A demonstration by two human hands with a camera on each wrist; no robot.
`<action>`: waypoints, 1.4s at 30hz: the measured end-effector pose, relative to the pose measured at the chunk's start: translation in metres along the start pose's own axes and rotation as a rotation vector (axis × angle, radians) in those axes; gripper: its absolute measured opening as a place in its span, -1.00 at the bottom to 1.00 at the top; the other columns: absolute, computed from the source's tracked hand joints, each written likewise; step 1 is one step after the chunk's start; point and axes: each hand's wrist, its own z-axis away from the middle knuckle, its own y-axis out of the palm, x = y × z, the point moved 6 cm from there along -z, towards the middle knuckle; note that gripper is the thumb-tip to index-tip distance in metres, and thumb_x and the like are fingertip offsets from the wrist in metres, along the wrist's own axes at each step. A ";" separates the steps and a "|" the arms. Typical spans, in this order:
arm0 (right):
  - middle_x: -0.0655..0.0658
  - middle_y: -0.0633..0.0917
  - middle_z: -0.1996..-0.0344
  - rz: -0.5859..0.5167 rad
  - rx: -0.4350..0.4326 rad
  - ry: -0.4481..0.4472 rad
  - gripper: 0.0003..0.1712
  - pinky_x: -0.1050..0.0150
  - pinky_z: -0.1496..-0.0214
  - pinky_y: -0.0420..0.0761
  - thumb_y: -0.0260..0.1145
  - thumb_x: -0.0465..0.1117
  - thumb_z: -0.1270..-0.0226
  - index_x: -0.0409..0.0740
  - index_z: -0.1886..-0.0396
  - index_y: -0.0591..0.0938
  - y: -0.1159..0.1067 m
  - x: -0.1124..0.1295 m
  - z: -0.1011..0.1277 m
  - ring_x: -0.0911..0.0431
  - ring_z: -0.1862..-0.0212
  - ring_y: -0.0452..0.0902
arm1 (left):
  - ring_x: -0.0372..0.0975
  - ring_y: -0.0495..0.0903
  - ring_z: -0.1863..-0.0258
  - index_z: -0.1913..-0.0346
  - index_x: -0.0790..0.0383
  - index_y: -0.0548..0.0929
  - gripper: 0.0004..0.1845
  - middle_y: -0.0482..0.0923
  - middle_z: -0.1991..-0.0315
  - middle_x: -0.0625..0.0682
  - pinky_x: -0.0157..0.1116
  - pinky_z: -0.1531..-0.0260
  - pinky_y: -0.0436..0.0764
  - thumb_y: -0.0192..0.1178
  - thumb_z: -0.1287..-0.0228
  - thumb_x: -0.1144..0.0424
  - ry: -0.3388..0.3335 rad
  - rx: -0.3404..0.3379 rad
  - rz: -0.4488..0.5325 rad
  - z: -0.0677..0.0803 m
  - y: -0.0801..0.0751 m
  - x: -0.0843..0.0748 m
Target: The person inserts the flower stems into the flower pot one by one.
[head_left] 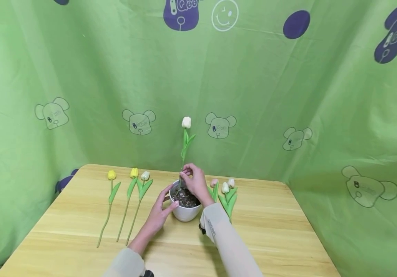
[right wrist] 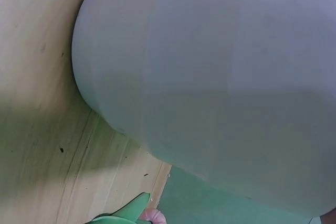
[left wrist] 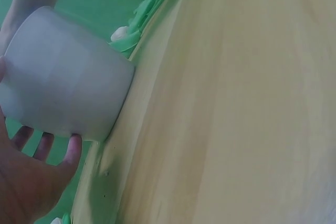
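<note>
A white flowerpot (head_left: 185, 214) with dark soil (head_left: 186, 198) in it stands on the table. My left hand (head_left: 159, 211) holds the pot from its left side, thumb at the near rim and fingers round the far side; the left wrist view shows its fingertips (left wrist: 73, 148) against the pot wall. Above the soil my right hand (head_left: 195, 180) pinches the stem of a white tulip (head_left: 186, 122). The tulip is upright with its leaves above my hand, and its lower stem reaches down to the soil at the left of the pot. In the right wrist view the pot (right wrist: 210, 77) hides that hand.
Two yellow tulips (head_left: 111, 175) and a white one (head_left: 145, 176) lie on the wooden table (head_left: 91, 215) left of the pot. To the right lie a pink tulip (head_left: 214, 182) and two pale ones (head_left: 225, 187), partly behind my right arm. A green patterned curtain (head_left: 253, 84) surrounds the table.
</note>
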 end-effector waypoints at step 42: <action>-0.12 0.80 0.14 0.035 0.034 -0.008 -0.62 0.17 0.01 0.75 0.42 -0.23 -0.40 -0.16 -0.18 0.67 0.007 0.002 0.004 0.03 0.08 0.70 | 0.19 0.37 -0.43 -0.62 -0.16 0.20 -0.25 0.16 -0.62 0.17 0.36 -0.31 0.43 0.26 -0.46 0.02 0.006 0.009 -0.013 -0.001 -0.001 0.003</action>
